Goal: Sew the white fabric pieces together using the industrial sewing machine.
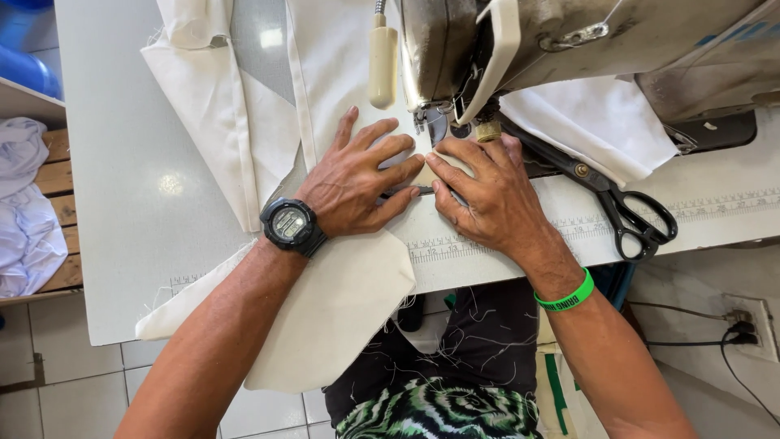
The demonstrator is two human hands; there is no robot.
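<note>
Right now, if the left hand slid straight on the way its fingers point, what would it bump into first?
The left hand points up and to the right, flat on the cream fabric. It would probably first meet the right hand's fingertips, already almost touching, then the sewing machine's presser foot.

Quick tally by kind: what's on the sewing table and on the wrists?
Sewing machine: 1
Black-handled scissors: 1
Cream fabric under the left hand and right hand: 1
Black wristwatch: 1
Green wristband: 1
Total: 5
</note>
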